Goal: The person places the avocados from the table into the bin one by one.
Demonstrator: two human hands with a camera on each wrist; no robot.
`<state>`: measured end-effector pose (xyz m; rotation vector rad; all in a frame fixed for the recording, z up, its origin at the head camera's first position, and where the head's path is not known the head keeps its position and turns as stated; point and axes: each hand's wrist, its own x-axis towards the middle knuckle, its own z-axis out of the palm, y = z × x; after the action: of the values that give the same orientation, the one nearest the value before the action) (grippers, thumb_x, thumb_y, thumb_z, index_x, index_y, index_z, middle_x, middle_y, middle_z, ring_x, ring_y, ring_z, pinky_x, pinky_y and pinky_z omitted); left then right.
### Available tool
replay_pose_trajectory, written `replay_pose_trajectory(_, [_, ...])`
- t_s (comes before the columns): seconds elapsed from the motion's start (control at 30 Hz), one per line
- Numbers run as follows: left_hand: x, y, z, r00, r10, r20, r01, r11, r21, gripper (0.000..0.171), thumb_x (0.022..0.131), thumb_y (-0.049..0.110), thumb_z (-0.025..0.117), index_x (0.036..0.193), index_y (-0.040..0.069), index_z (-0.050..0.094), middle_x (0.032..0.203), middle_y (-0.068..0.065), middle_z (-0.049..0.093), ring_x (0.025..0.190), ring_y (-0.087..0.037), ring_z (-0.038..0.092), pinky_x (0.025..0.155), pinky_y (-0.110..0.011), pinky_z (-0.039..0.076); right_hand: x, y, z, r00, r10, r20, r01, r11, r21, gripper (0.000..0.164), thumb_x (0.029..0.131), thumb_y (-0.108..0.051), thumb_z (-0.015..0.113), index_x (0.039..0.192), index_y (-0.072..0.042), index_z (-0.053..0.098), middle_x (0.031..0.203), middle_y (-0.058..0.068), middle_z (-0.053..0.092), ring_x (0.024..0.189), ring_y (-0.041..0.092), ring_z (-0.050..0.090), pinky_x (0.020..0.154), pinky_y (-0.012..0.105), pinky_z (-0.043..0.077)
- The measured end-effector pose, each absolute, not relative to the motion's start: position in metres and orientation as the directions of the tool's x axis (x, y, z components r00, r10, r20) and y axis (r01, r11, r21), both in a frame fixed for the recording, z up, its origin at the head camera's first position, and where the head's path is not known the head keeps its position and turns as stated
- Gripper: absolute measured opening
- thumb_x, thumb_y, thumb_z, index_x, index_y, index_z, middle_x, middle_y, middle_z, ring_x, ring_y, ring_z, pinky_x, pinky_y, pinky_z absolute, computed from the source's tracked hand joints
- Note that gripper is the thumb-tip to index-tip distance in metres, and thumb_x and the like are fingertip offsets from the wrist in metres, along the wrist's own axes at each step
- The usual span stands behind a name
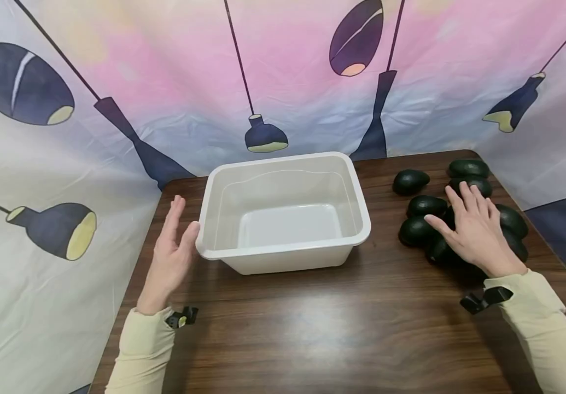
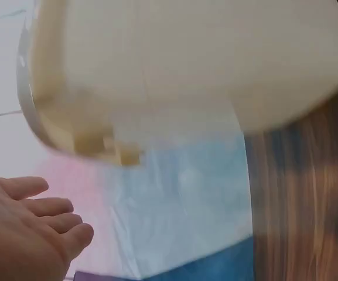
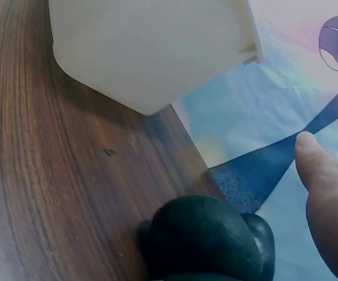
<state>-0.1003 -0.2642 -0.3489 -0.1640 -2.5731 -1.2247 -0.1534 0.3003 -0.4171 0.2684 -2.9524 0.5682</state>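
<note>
Table: dark brown, wood-grained; pale glare on its near half; small dark mark on its top. Behind it I see a creased cloth, pink above blue, whitish at left, printed with navy lamps, several yellow-mouthed, on thin dark cords

Table: brown, wood-grained surface
White bin: set near the far edge
Dark avocados: mostly clustered at right
</note>
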Motion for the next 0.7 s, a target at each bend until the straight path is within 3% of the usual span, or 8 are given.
replay_pose_trajectory(0.2, [-0.102, -0.248, -0.355, -0.937, -0.039, 0.346, 0.264, 0.567, 0.78, 0.066, 0.096, 0.022, 0.062, 0.154, 0.022, 0.03, 0.159, 0.011, 0.018, 0.145, -0.012, 0.015, 0.113, -0.049, 0.02, -0.153, 0.287, -0.424, -0.971, -0.148, 0.187, -0.21, 0.902, -0.376, 0.085, 0.095, -0.053, 0.055, 0.153, 0.0, 0.021, 0.157, 0.029, 0.008, 0.14, 0.053, 0.008, 0.103, 0.072, 0.009])
replay_pose_trajectory(0.43, [-0.103, -0.242, -0.361, -0.954, -0.037, 0.297, 0.239, 0.503, 0.83, 0.077, 0.088, 0.018, 0.073, 0.153, 0.021, 0.031, 0.159, 0.011, 0.017, 0.144, -0.011, 0.019, 0.112, -0.043, 0.025, -0.153, 0.277, -0.436, -0.972, -0.152, 0.179, -0.211, 0.899, -0.384, 0.086, 0.093, -0.052, 0.06, 0.15, 0.003, 0.027, 0.153, 0.033, 0.014, 0.135, 0.056, 0.015, 0.1, 0.072, 0.014])
replay_pose_trajectory(0.7, [-0.095, -0.231, -0.349, -0.959, -0.022, 0.282, 0.233, 0.502, 0.833, 0.083, 0.084, 0.009, 0.076, 0.152, 0.002, 0.029, 0.161, -0.007, 0.017, 0.145, -0.023, 0.019, 0.111, -0.048, 0.023, -0.156, 0.273, -0.443, -0.977, -0.133, 0.165, -0.188, 0.905, -0.383, 0.087, 0.091, -0.054, 0.061, 0.15, 0.002, 0.028, 0.151, 0.034, 0.018, 0.133, 0.057, 0.018, 0.097, 0.072, 0.017])
